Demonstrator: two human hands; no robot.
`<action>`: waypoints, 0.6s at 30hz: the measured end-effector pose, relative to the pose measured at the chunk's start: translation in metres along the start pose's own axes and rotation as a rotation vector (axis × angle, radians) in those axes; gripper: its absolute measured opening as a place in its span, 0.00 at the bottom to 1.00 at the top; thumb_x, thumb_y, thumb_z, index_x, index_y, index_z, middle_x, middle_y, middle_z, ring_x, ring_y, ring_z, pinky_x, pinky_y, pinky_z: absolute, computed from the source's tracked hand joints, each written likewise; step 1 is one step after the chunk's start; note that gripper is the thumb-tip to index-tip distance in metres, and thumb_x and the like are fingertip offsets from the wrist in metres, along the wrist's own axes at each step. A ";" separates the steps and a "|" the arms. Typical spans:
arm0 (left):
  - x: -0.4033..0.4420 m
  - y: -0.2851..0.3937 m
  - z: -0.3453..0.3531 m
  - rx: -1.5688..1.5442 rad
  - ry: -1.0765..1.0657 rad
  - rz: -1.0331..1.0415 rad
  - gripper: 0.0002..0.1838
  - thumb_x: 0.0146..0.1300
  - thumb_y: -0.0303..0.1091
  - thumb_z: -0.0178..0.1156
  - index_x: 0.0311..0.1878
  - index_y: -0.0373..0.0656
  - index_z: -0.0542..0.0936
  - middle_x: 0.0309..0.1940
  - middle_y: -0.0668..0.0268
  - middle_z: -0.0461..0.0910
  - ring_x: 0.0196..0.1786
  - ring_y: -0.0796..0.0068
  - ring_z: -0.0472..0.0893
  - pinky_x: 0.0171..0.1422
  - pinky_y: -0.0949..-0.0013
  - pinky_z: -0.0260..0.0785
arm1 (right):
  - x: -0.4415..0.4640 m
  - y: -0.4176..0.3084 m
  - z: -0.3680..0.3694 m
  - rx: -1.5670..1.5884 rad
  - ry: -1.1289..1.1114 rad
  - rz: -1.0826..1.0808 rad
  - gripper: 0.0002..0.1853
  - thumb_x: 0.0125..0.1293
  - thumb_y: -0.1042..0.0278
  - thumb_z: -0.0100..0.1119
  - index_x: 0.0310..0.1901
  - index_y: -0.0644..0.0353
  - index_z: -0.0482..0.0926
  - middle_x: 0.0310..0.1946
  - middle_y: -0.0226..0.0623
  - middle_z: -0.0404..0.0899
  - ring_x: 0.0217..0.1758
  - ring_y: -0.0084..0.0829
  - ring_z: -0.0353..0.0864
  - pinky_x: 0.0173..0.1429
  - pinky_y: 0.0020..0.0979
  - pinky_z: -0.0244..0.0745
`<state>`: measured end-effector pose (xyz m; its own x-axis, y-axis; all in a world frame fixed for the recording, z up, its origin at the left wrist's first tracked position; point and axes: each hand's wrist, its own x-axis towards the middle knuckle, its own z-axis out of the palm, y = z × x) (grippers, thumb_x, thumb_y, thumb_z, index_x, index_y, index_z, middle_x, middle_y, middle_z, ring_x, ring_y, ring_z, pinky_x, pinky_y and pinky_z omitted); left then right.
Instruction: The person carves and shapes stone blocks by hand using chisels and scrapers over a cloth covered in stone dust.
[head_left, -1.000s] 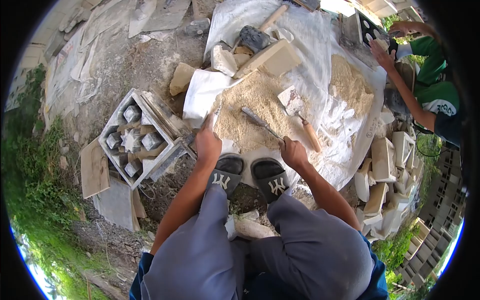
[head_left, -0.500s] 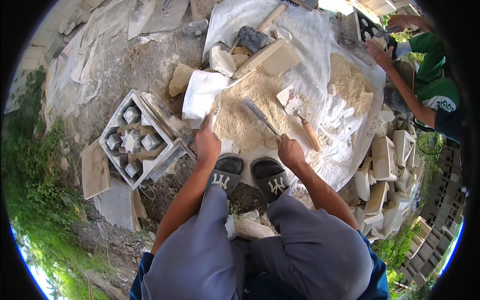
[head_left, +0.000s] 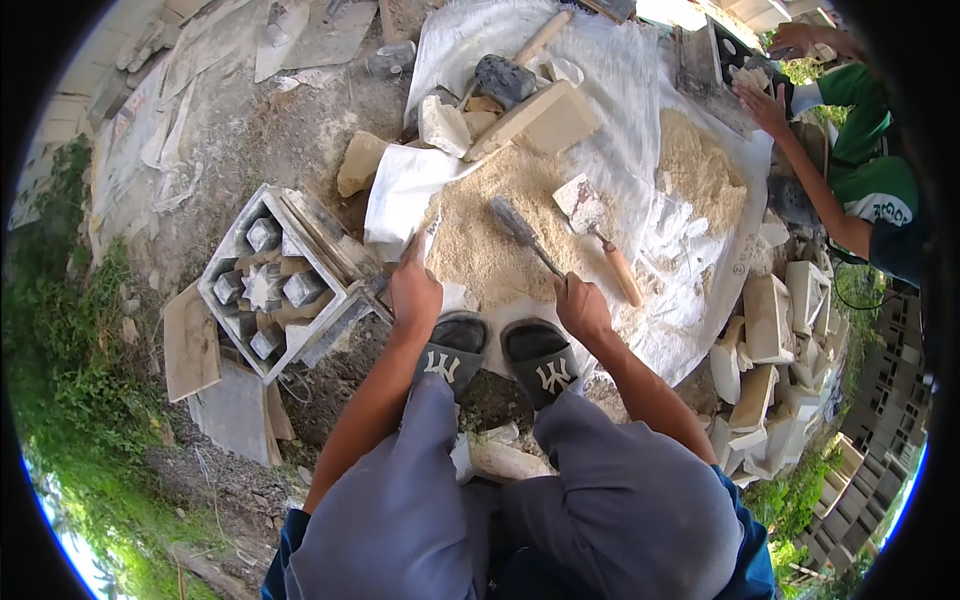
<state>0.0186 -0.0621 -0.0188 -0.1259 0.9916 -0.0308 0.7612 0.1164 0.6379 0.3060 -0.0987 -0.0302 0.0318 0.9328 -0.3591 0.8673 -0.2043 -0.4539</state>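
My right hand is closed round the thin end of a metal tool, whose wide dark end lies over the sandy powder. At the left edge of the powder, my left hand is closed on a narrow pale tool, its tip pointing away from me; much of it is hidden. A trowel with a wooden handle rests on the powder and sheet, right of the metal tool. Left of my left hand stands a mould with a star and several blocks inside.
A mallet lies among stone pieces on the white sheet. At the right, another person's hand is at a dark patterned mould. Several cast blocks are stacked at lower right. Boards lean beside the left mould.
The metal tool in my right hand has turned, its wide end shifting slightly right over the powder. My left hand has hardly moved. The other person's hands have shifted a little.
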 end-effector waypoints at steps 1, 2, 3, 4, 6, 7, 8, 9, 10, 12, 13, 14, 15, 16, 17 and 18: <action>0.002 0.001 0.000 0.016 0.004 0.001 0.36 0.58 0.12 0.52 0.73 0.37 0.74 0.67 0.43 0.78 0.66 0.43 0.80 0.72 0.53 0.73 | 0.001 -0.011 -0.018 0.002 0.013 -0.030 0.22 0.81 0.51 0.52 0.37 0.65 0.77 0.26 0.65 0.81 0.31 0.68 0.83 0.36 0.61 0.75; -0.001 0.001 0.000 0.034 -0.003 -0.005 0.36 0.58 0.12 0.52 0.73 0.37 0.74 0.68 0.43 0.77 0.67 0.44 0.80 0.72 0.53 0.73 | -0.003 -0.018 -0.029 0.005 0.016 -0.052 0.23 0.81 0.50 0.52 0.36 0.65 0.77 0.26 0.64 0.82 0.31 0.67 0.83 0.36 0.60 0.76; -0.006 -0.001 -0.001 0.037 -0.018 -0.012 0.36 0.58 0.12 0.52 0.73 0.37 0.74 0.68 0.43 0.77 0.67 0.44 0.80 0.72 0.53 0.73 | -0.011 -0.021 -0.031 0.006 0.004 -0.041 0.23 0.81 0.50 0.52 0.36 0.65 0.77 0.26 0.64 0.82 0.31 0.67 0.83 0.36 0.60 0.76; -0.004 -0.002 -0.001 0.022 -0.023 -0.013 0.35 0.58 0.12 0.52 0.73 0.37 0.74 0.68 0.44 0.77 0.67 0.44 0.80 0.72 0.53 0.73 | -0.012 -0.024 -0.035 0.064 0.060 -0.059 0.22 0.80 0.52 0.54 0.35 0.65 0.76 0.25 0.64 0.81 0.30 0.67 0.82 0.34 0.60 0.75; -0.001 0.000 0.001 0.000 -0.025 -0.016 0.35 0.58 0.12 0.52 0.73 0.37 0.74 0.69 0.44 0.77 0.66 0.44 0.80 0.72 0.53 0.73 | -0.012 -0.028 -0.040 0.175 0.172 -0.100 0.20 0.80 0.55 0.57 0.34 0.65 0.73 0.23 0.64 0.78 0.28 0.68 0.80 0.32 0.59 0.72; -0.001 0.001 0.000 0.005 -0.021 -0.020 0.35 0.58 0.12 0.52 0.73 0.37 0.74 0.69 0.44 0.77 0.66 0.44 0.80 0.72 0.53 0.73 | -0.012 -0.022 -0.030 0.233 0.231 -0.128 0.18 0.79 0.58 0.57 0.35 0.64 0.72 0.22 0.64 0.78 0.28 0.67 0.80 0.31 0.60 0.71; 0.000 0.002 -0.001 0.011 -0.017 -0.021 0.35 0.59 0.12 0.52 0.73 0.37 0.75 0.68 0.44 0.77 0.66 0.44 0.80 0.72 0.53 0.73 | -0.009 -0.014 -0.016 0.233 0.234 -0.127 0.18 0.79 0.58 0.57 0.35 0.64 0.72 0.22 0.64 0.78 0.28 0.67 0.80 0.31 0.60 0.71; 0.001 0.000 0.000 0.011 -0.017 -0.015 0.35 0.59 0.12 0.52 0.73 0.37 0.75 0.68 0.44 0.77 0.66 0.44 0.80 0.72 0.53 0.73 | -0.004 -0.002 -0.001 0.196 0.236 -0.144 0.18 0.79 0.58 0.57 0.36 0.64 0.72 0.22 0.64 0.78 0.28 0.67 0.80 0.31 0.60 0.72; 0.000 -0.001 0.001 0.022 -0.017 -0.010 0.35 0.58 0.12 0.52 0.73 0.36 0.75 0.68 0.44 0.77 0.67 0.44 0.80 0.72 0.53 0.73 | -0.001 0.004 0.007 0.158 0.238 -0.162 0.17 0.79 0.58 0.56 0.37 0.64 0.73 0.22 0.64 0.78 0.28 0.67 0.80 0.31 0.59 0.72; -0.001 -0.003 0.003 0.032 -0.012 -0.003 0.35 0.58 0.12 0.52 0.73 0.36 0.75 0.68 0.43 0.77 0.67 0.44 0.80 0.72 0.53 0.73 | 0.007 0.011 0.005 0.059 0.115 -0.081 0.18 0.79 0.56 0.56 0.37 0.65 0.74 0.23 0.64 0.79 0.28 0.67 0.81 0.32 0.60 0.73; -0.001 -0.003 0.003 0.032 -0.005 0.009 0.35 0.58 0.12 0.53 0.73 0.36 0.74 0.68 0.43 0.77 0.67 0.44 0.80 0.72 0.53 0.73 | 0.008 0.006 -0.007 0.041 0.107 -0.087 0.19 0.80 0.55 0.55 0.36 0.65 0.74 0.23 0.65 0.79 0.28 0.68 0.81 0.32 0.60 0.74; -0.001 -0.004 0.002 0.034 0.001 0.018 0.35 0.58 0.12 0.53 0.73 0.36 0.74 0.68 0.43 0.77 0.67 0.44 0.80 0.72 0.53 0.73 | 0.010 0.000 -0.018 0.024 0.095 -0.093 0.20 0.80 0.54 0.55 0.36 0.65 0.75 0.23 0.65 0.80 0.28 0.68 0.81 0.33 0.61 0.74; -0.001 -0.005 0.001 0.038 -0.002 0.012 0.35 0.58 0.12 0.53 0.73 0.36 0.74 0.68 0.43 0.77 0.67 0.44 0.80 0.72 0.53 0.73 | 0.010 -0.004 -0.025 0.005 0.148 -0.113 0.21 0.80 0.55 0.55 0.36 0.66 0.75 0.23 0.65 0.80 0.28 0.68 0.81 0.32 0.60 0.74; -0.003 -0.004 0.000 0.030 -0.015 0.000 0.35 0.58 0.12 0.53 0.73 0.36 0.74 0.69 0.44 0.77 0.67 0.44 0.80 0.72 0.53 0.73 | 0.007 -0.010 -0.033 0.035 0.156 -0.090 0.20 0.80 0.55 0.55 0.37 0.67 0.75 0.24 0.66 0.80 0.29 0.69 0.81 0.33 0.58 0.75; -0.001 -0.001 0.000 0.018 -0.019 -0.007 0.35 0.58 0.12 0.53 0.73 0.36 0.74 0.69 0.44 0.77 0.67 0.44 0.80 0.72 0.53 0.73 | 0.003 -0.015 -0.036 0.114 0.186 -0.092 0.20 0.80 0.55 0.54 0.38 0.68 0.75 0.25 0.67 0.80 0.30 0.69 0.81 0.34 0.59 0.75; 0.000 -0.001 0.003 0.012 -0.016 -0.008 0.35 0.58 0.12 0.53 0.73 0.36 0.74 0.69 0.44 0.77 0.67 0.44 0.80 0.72 0.53 0.73 | 0.001 -0.018 -0.038 0.190 0.220 -0.100 0.20 0.80 0.55 0.54 0.39 0.69 0.75 0.26 0.67 0.80 0.31 0.69 0.82 0.35 0.59 0.76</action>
<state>0.0194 -0.0618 -0.0214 -0.1217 0.9914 -0.0486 0.7677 0.1251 0.6285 0.3090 -0.0827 0.0083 0.0760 0.9887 -0.1295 0.7637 -0.1412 -0.6300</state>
